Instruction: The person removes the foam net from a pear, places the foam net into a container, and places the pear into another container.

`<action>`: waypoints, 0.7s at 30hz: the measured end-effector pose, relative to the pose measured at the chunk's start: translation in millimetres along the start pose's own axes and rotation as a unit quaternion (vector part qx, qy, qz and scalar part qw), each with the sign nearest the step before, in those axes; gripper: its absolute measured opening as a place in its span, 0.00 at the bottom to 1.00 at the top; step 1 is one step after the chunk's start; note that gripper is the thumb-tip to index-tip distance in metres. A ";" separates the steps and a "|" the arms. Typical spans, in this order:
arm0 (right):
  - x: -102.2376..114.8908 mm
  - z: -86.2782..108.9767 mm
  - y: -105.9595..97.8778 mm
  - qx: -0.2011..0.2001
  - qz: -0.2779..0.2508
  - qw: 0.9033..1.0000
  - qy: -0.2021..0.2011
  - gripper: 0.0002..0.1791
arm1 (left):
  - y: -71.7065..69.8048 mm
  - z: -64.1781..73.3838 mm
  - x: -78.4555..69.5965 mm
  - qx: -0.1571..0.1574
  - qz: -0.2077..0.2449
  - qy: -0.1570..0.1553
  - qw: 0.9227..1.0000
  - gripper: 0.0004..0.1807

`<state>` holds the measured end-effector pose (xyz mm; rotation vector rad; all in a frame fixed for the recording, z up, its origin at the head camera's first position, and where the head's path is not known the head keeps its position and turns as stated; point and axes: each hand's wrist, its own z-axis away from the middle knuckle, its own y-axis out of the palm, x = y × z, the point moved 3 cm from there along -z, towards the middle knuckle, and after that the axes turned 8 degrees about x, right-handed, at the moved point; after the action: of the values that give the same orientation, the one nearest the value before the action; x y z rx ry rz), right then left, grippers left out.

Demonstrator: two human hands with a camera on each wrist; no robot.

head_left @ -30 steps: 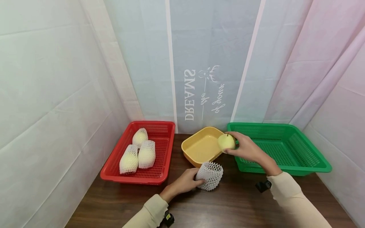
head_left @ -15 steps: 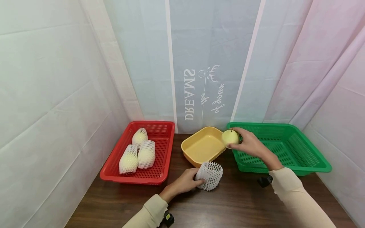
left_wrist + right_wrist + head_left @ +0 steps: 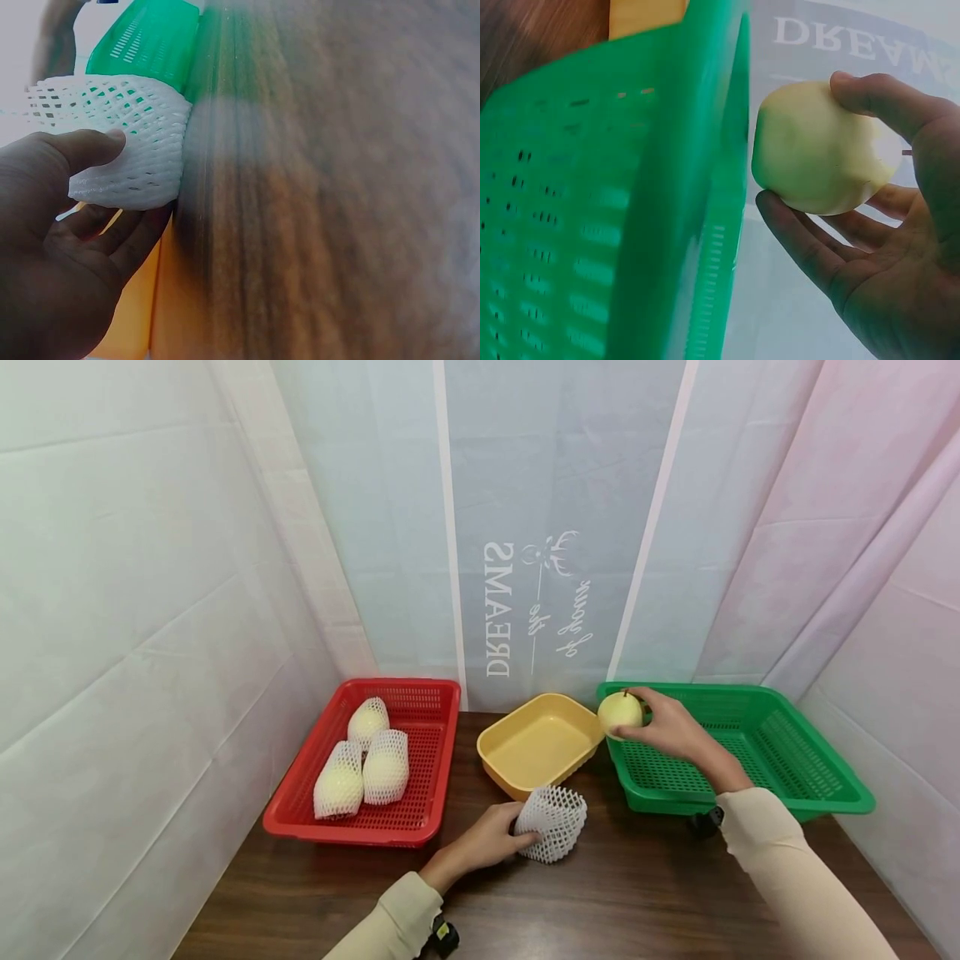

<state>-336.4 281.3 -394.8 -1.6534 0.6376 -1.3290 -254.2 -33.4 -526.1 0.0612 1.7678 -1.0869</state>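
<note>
My left hand (image 3: 486,837) pinches a white foam net sleeve (image 3: 553,825) by its near left end, low over the wooden table. In the left wrist view the thumb lies on top of the foam net, fingers beneath, and its mesh mouth points away with no fruit showing inside. My right hand (image 3: 670,724) grips a bare yellow-green pear (image 3: 619,715), stem up, over the left rim of the green basket (image 3: 738,743). Thumb and fingers hold the pear from opposite sides in the right wrist view, where it appears close beside the basket wall.
At the left stands a red basket (image 3: 426,777) holding three pears in foam nets (image 3: 386,768). A yellow bin (image 3: 536,747) sits between the two baskets, just behind the foam sleeve. Dark wooden table (image 3: 585,910) runs along the front, with fabric walls around.
My right hand has carried the pear right and slightly up, from over the yellow bin's right edge to the green basket's left rim. The left hand and foam sleeve have stayed in place.
</note>
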 end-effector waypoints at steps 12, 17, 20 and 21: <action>-18.3 -7.8 -8.4 0.009 -0.002 1.000 0.021 0.50 | 1.0 -1.2 3.6 0.001 0.001 -0.013 1.000 0.14; -24.6 -11.6 -10.3 0.013 -0.003 1.000 0.027 0.51 | 1.9 -1.9 5.9 0.002 0.003 -0.014 1.000 0.14; -28.0 -13.8 -11.2 0.015 0.000 0.999 0.029 0.51 | 2.4 -2.8 7.3 0.001 0.003 -0.013 1.000 0.14; -28.9 -14.2 -11.7 0.016 0.000 0.999 0.030 0.51 | 2.5 -2.9 7.6 0.001 0.003 -0.013 1.000 0.14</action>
<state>-359.8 306.0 -398.3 -1.5939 0.6479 -1.3861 -258.7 -33.1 -533.4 0.0531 1.7431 -1.0814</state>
